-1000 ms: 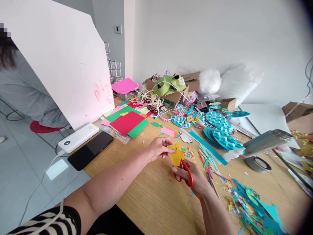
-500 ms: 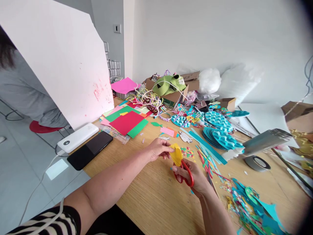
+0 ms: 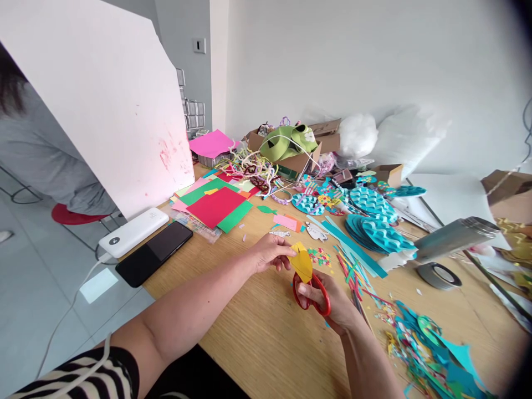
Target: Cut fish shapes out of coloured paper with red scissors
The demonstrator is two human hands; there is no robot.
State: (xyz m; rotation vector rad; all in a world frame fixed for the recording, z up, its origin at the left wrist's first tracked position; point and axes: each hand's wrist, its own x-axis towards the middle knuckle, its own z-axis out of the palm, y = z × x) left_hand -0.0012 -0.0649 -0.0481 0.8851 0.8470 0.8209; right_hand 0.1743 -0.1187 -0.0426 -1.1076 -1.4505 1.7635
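Pinched in my left hand (image 3: 272, 254) is a small piece of yellow paper (image 3: 301, 262) with a dark drawn line and a curved edge. My right hand (image 3: 332, 302) grips red-handled scissors (image 3: 321, 299) just below it. The yellow paper hides the blades, so how far apart they are cannot be seen. A green paper fish (image 3: 266, 209) lies on the table beyond my left hand. Near it are a pink paper piece (image 3: 285, 222) and a white fish cutout (image 3: 316, 231). Tiny coloured paper bits (image 3: 319, 256) lie just behind the yellow paper.
Coloured sheets (image 3: 216, 206), a black phone (image 3: 154, 255) and a white power bank (image 3: 133, 233) lie to the left. On the right are wavy blue discs (image 3: 376, 233), a metal bottle (image 3: 457, 239), a tape roll (image 3: 439, 275) and paper scraps (image 3: 436, 354). Behind a white board (image 3: 103, 100) sits a person.
The yellow paper has turned a little in my left hand and shows more of its face. The scissors' handles are spread slightly wider.
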